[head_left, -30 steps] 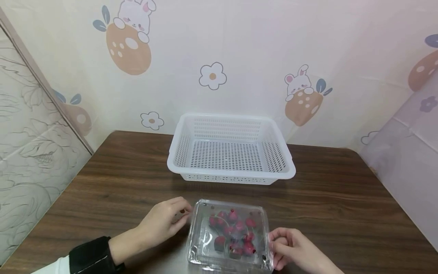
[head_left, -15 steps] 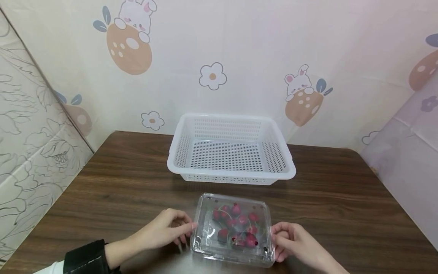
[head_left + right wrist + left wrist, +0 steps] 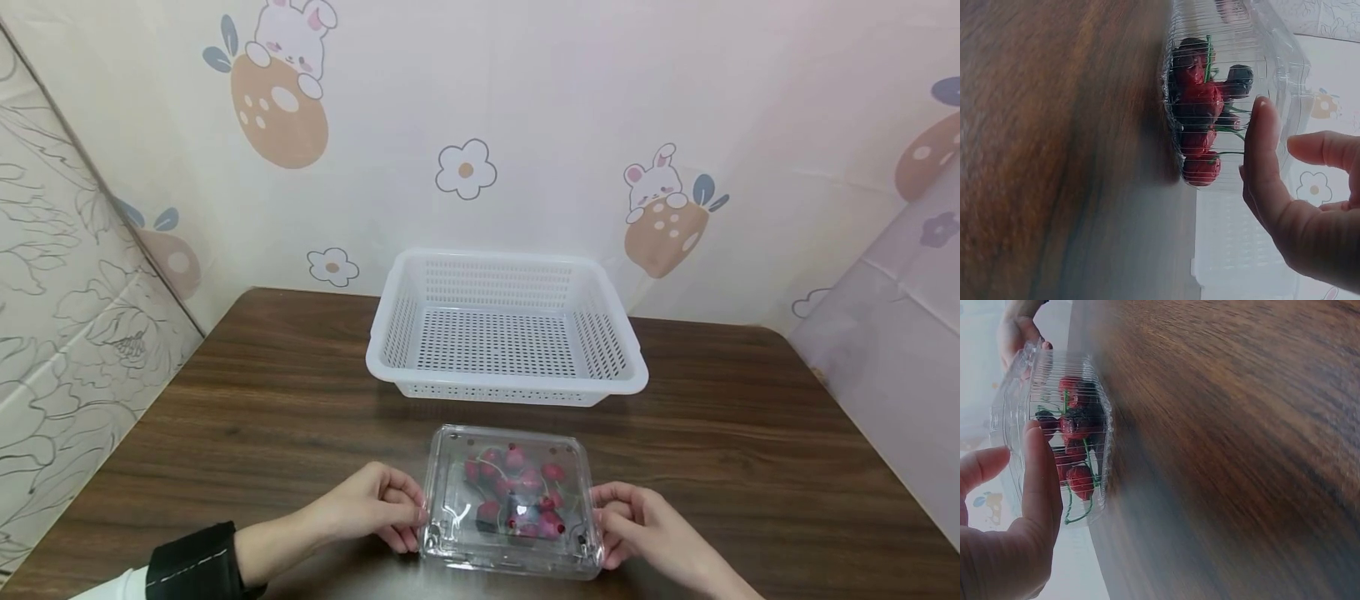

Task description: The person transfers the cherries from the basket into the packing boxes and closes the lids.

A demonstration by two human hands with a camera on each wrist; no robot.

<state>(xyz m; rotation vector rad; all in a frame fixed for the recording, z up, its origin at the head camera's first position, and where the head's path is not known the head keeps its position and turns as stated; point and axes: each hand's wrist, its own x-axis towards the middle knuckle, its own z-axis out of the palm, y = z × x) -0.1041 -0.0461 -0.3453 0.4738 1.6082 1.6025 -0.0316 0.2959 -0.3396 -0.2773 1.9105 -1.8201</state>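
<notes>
A clear plastic clamshell box (image 3: 513, 558) stands on the wooden table with its lid down. Through its walls show several red cherries (image 3: 1202, 103) with green stems. My left hand (image 3: 371, 508) pinches the left rim, thumb at the lid's edge and fingers under it. On the opposite side my right hand (image 3: 648, 529) pinches the right rim in the same manner. In the left wrist view the index finger (image 3: 1038, 469) lies along the ribbed side wall. The bottom of the box appears to rest on the tabletop.
A white perforated plastic basket (image 3: 506, 392) stands behind the box near the back of the dark wooden table (image 3: 750, 442). A patterned wall covering (image 3: 555, 125) rises behind the table, with another patterned panel (image 3: 67, 333) at the left.
The box has shifted a little away from me and to the right. My left hand has come from the box's far left corner down to its left rim and taken hold.
</notes>
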